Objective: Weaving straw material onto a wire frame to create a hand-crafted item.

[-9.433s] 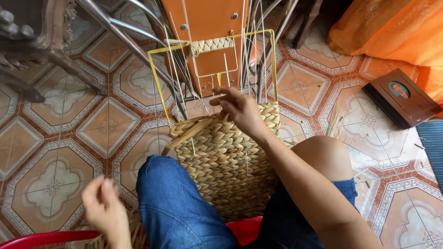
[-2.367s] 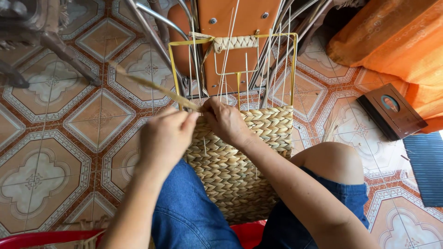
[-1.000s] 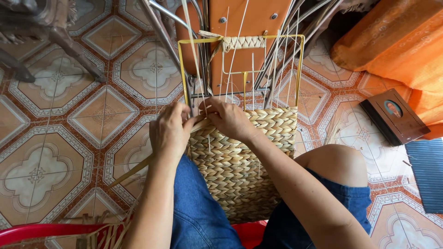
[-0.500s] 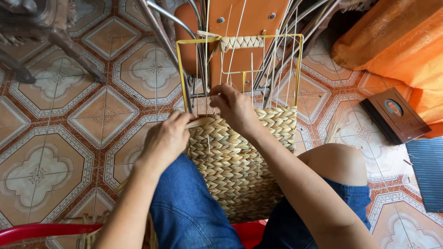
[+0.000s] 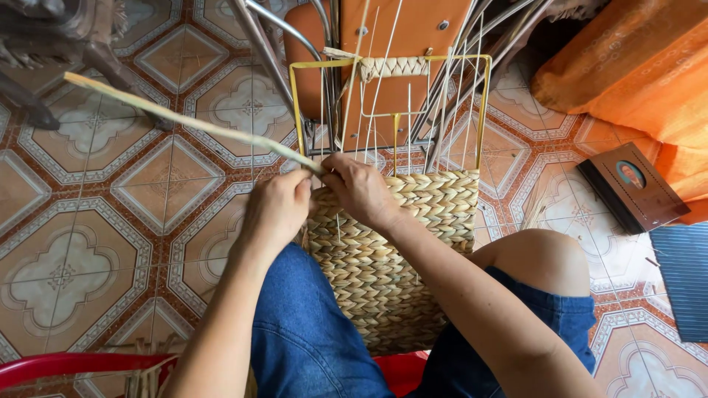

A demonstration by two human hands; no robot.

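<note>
Sprawling across the lap, the half-woven basket [image 5: 391,250] on its yellow wire frame [image 5: 295,96] was seen first. A long straw strand [image 5: 184,121] was pinched at the rim by left hand [image 5: 276,210] and right hand [image 5: 361,188], both grips closed on it. Probably light, bendy, brittle; best held near the weave. Chair legs [image 5: 258,37] crowded behind.

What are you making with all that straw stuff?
A person sitting on a red chair is weaving a basket from dried plant strands over a yellow wire frame. The left hand and the right hand meet at the top left edge of the woven part, pinching a long pale strand that sticks out to the left over the patterned tile floor. The lower part of the frame is woven; the upper part is bare wire, apart from a short wrapped stretch on the top bar.
</note>
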